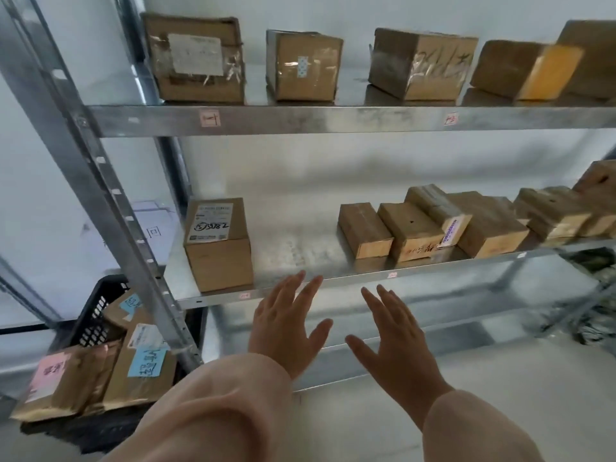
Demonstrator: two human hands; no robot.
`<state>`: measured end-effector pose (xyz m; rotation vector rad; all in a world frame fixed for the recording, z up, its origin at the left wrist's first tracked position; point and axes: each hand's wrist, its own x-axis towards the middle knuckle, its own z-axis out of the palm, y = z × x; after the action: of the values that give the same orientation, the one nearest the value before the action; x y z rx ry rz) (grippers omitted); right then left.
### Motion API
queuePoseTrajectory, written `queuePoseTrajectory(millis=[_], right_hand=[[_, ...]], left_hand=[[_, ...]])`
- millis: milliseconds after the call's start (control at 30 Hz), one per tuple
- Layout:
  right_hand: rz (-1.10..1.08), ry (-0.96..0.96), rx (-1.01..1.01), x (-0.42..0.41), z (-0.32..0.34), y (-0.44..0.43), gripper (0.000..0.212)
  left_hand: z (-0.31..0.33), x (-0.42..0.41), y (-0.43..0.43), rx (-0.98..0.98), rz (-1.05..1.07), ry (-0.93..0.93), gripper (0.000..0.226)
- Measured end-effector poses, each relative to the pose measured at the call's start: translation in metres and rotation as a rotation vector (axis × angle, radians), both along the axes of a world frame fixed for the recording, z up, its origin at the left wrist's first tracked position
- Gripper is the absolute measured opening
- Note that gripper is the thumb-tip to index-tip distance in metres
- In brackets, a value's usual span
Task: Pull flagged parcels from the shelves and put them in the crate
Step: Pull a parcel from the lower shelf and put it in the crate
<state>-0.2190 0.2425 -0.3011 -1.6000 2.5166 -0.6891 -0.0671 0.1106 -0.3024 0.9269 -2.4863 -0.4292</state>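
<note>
Parcel seemingly lengthwise front-to-back, label up.

This is a parcel storeroom, the sort a courier pickup point keeps. Bare steel shelving stands against plain white walls. Brown cardboard parcels sit spaced along the shelves, taped and scuffed. One box carries a printed shipping label with a number scrawled on it in marker. Small pink tags mark the shelf edges. Low on the left, a black plastic crate holds more boxes, one with a blue note and another with a pink note.
</note>
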Motion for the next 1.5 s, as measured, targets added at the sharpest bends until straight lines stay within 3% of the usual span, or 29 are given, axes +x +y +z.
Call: queuePoseTrajectory(millis=[433, 733, 1033, 1167, 1300, 1433, 1500], right_hand=[[-0.109, -0.029, 0.088, -0.105, -0.020, -0.033, 0.076], [-0.172, -0.015, 0.075, -0.176, -0.021, -0.098, 0.069], [-0.133, -0.066, 0.055, -0.195, -0.029, -0.117, 0.062], [-0.056, -0.135, -0.051, -0.196, -0.027, -0.141, 0.061], [-0.053, -0.249, -0.015, -0.201, -0.031, -0.180, 0.062], [0.019, -0.409, 0.072, -0.199, -0.035, -0.202, 0.059], [0.096, -0.436, 0.048, -0.189, -0.033, -0.202, 0.051]], left_hand=[[-0.024, -0.142, -0.057, 0.202, -0.058, 0.030, 0.068], [-0.051, -0.238, -0.134, 0.358, -0.104, -0.093, 0.072], [-0.075, -0.275, -0.170, 0.126, -0.184, -0.254, 0.061], [-0.084, -0.241, -0.165, 0.317, -0.078, -0.098, 0.055], [-0.075, -0.228, -0.161, 0.704, -0.052, 0.103, 0.034], [-0.060, -0.224, -0.162, 0.898, 0.039, 0.236, 0.043], [-0.052, -0.224, -0.167, 1.012, 0.113, 0.326, 0.062]])
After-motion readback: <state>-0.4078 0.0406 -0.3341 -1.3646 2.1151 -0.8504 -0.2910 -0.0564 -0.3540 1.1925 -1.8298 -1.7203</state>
